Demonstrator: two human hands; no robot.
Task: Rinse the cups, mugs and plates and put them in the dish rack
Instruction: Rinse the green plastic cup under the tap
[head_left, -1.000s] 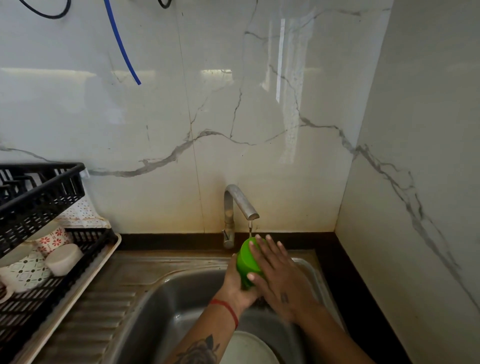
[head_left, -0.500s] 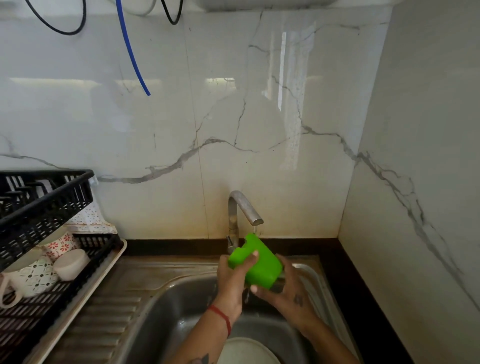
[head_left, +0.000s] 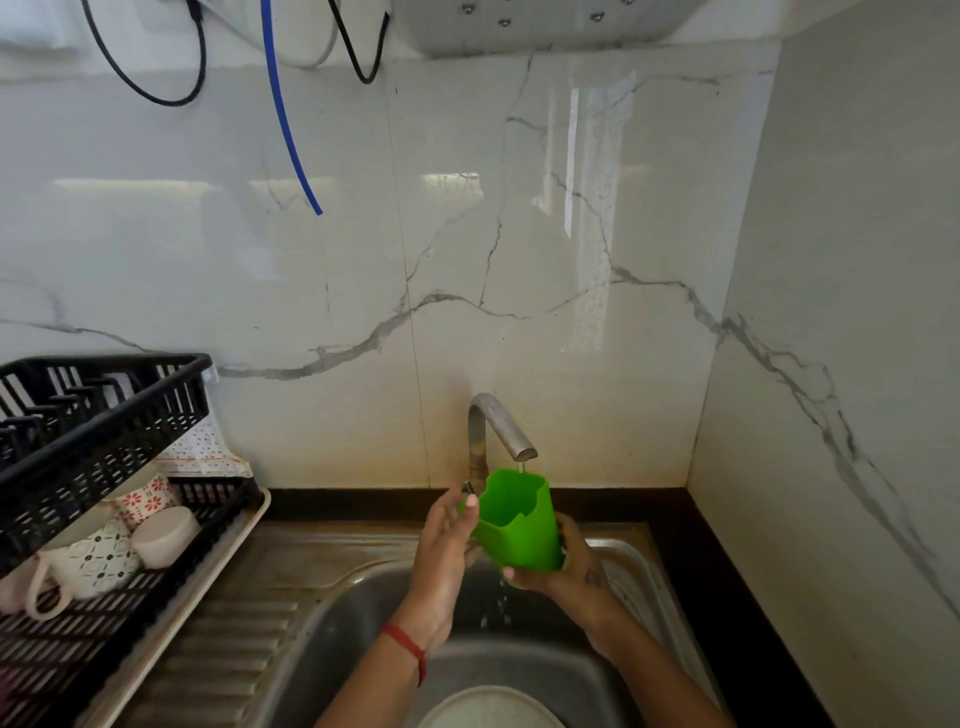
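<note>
Right hand (head_left: 569, 564) cradled the green cup (head_left: 517, 522) from beneath and behind, fingers curled round its base, holding it mouth-up under the tap (head_left: 498, 428) above the sink (head_left: 363, 613). Left hand (head_left: 447, 540) lay against the cup's near side with fingers fairly straight, touching rather than gripping. A thin stream fell into the cup and drops fell from its base.

It looked like light, stiff plastic, unlikely to break but slippery when wet; a wrap round the lower body seemed the safest hold, away from the notched rim.

To the left, the rack (head_left: 104, 431) already held patterned mugs (head_left: 96, 558). A plate (head_left: 488, 709) in the sink was cut off by the frame's lower edge. Most of the right hand's fingers were hidden behind the cup, and the rack's lower tier ran out of view.
</note>
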